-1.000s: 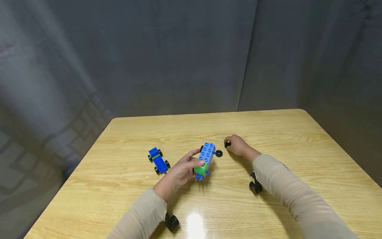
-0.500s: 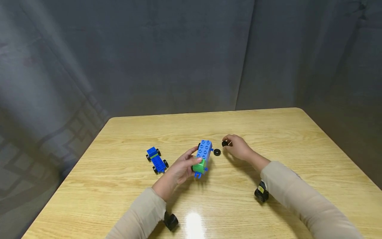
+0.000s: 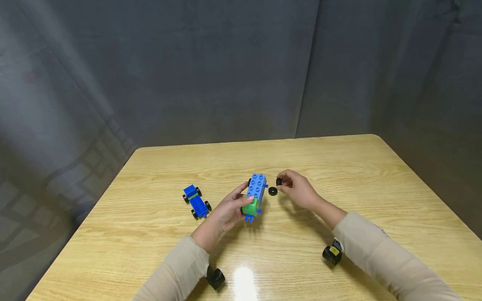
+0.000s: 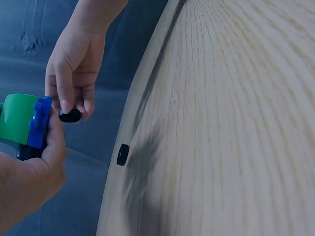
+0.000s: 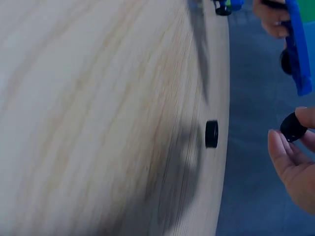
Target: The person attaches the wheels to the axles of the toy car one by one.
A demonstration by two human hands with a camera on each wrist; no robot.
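In the head view, my left hand (image 3: 226, 212) grips a toy vehicle (image 3: 257, 184) of light blue studded brick, with a green brick (image 3: 250, 207) at its near end and a blue base. Its right side shows blue axle stubs without wheels; a black wheel shows on its left. To its right, my right hand (image 3: 301, 191) pinches a small black wheel (image 5: 293, 128) between thumb and fingers, apart from the vehicle. Below them, a second black wheel (image 4: 123, 154) lies on the table. In the left wrist view, the vehicle's blue base faces the pinched wheel.
A second toy car (image 3: 197, 202), blue with a green strip and black wheels, stands on the table to the left. The wooden table (image 3: 150, 251) ends at a far edge before a dark grey curtain (image 3: 226, 75). Black wrist-worn devices (image 3: 216, 278) sit under both forearms.
My right hand has shifted slightly left with the pinched wheel, closer to the vehicle. The left hand keeps its grip and has moved the vehicle slightly away from me. The view has shifted a little.
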